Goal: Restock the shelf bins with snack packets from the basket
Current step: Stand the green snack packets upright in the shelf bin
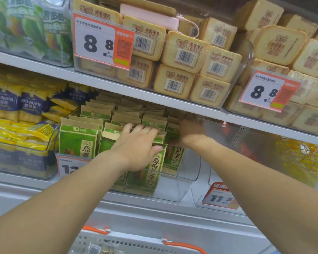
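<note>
A clear shelf bin (180,182) on the middle shelf holds several rows of green and tan sunflower-seed packets (79,142). My left hand (136,143) reaches into the bin from the front; its fingers lie over the tops of the front packets and its thumb presses the top edge of a front packet (147,178). My right hand (189,131) is deeper in the bin at the right side, in shadow under the upper shelf, against the packets there; its fingers are hidden. The grey basket (117,241) with orange handles shows at the bottom edge.
Left of the bin stands a bin of yellow and navy packets (20,110). The upper shelf carries bins of toast-slice packs (184,52) with 8.8 price tags (99,39). To the right is a clear bin (228,156) tagged 11.5, and a wire basket of yellow packets (301,162).
</note>
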`<state>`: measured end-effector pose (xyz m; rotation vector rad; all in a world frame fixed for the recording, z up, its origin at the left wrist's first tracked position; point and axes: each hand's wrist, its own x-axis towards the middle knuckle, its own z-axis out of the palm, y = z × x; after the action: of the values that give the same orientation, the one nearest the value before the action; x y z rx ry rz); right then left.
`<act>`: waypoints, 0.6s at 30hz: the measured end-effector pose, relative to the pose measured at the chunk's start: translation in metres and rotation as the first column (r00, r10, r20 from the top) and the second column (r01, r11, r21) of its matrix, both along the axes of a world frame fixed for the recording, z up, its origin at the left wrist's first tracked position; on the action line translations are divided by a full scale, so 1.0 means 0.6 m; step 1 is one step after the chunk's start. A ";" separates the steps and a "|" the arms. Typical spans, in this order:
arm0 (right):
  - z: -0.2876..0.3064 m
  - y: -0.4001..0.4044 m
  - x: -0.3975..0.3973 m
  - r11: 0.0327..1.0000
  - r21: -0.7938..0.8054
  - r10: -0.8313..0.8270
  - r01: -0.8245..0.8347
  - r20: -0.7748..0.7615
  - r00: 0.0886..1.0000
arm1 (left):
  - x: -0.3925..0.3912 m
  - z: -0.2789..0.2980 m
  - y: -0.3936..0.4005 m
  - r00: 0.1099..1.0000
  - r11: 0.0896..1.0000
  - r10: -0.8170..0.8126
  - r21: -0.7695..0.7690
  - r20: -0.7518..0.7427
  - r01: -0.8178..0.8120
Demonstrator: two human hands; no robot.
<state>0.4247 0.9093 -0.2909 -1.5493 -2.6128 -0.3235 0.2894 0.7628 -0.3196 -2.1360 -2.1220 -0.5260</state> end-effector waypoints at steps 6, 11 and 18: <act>0.005 -0.028 0.021 0.999 -0.052 -0.016 0.010 -0.115 0.993 | 0.004 -0.005 -0.005 0.998 0.999 0.008 0.033 -0.062 -0.006; -0.006 -0.126 0.084 0.991 -0.034 0.116 -0.129 -0.256 0.960 | 0.024 0.005 -0.023 0.989 0.993 0.105 0.070 -0.105 -0.098; -0.088 -0.298 0.207 0.905 0.153 0.410 -0.397 -0.563 0.718 | 0.124 -0.020 -0.118 0.995 0.815 -0.076 0.578 0.061 0.027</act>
<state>0.5488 0.7307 -0.3436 -0.8251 -2.3213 0.1498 0.3636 0.6920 -0.3316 -1.8361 -1.6354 -1.1154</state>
